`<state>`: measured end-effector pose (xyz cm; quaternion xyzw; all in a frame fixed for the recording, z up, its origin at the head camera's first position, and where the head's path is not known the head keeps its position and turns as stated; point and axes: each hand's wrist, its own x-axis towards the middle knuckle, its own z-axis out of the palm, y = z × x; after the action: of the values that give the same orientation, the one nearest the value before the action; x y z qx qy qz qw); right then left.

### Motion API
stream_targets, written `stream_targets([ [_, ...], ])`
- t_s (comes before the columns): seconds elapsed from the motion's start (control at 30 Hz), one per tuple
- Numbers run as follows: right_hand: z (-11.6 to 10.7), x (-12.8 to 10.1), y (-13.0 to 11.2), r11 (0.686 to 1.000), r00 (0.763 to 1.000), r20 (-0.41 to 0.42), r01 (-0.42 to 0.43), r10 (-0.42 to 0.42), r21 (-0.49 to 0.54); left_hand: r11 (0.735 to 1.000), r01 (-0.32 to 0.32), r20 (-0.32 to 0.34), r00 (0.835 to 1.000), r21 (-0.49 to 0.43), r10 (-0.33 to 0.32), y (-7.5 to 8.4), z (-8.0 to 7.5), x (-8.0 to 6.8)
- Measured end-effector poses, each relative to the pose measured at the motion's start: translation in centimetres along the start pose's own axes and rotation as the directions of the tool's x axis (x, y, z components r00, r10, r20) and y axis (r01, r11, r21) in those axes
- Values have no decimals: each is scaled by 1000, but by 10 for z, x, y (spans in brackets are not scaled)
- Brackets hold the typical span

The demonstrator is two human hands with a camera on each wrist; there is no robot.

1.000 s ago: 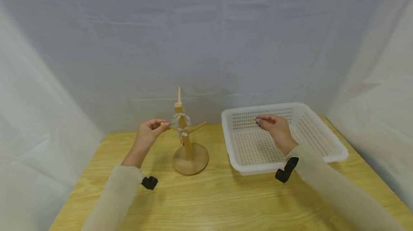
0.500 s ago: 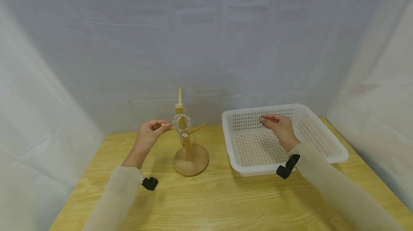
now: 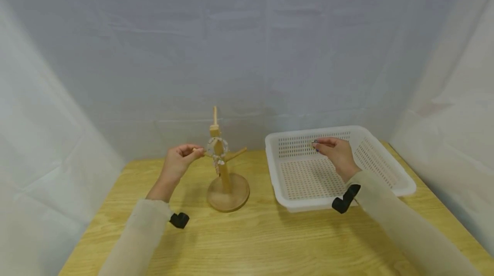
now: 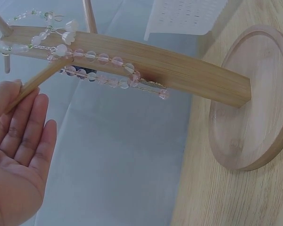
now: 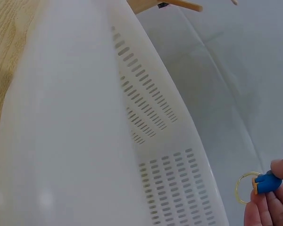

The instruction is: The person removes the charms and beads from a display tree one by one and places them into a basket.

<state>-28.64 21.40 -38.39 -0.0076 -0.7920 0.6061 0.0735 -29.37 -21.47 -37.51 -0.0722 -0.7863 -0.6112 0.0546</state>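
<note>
At mid-bench, the left hand (image 3: 178, 161) touches the tip of a peg on the wooden stand (image 3: 225, 169), fingers relaxed; a nudge could shake off the bracelet (image 3: 217, 146). Farther right, the right hand (image 3: 336, 154) pinches a ring (image 5: 245, 187) over the basket (image 3: 386, 184); a loosened pinch drops it.

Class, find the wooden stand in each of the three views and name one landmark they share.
Head: wooden stand at table centre, left of the white basket.
Left wrist: it fills the frame, post lying slantwise, round base at right, beaded bracelet on it.
Right wrist: only peg tips at the top edge.
Shared landmark: the white basket.
</note>
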Motion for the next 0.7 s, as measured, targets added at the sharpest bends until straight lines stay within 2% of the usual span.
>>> stream_targets([
  [0.47,-5,4,-3,1000,1000,8,6,-6,-24,1000,7,0,1000,-2,-7,0,1,-1],
  [0.7,-7,5,-5,995,999,40,-2,6,-99,1000,14,0,1000,-6,-14,1,1,-1],
])
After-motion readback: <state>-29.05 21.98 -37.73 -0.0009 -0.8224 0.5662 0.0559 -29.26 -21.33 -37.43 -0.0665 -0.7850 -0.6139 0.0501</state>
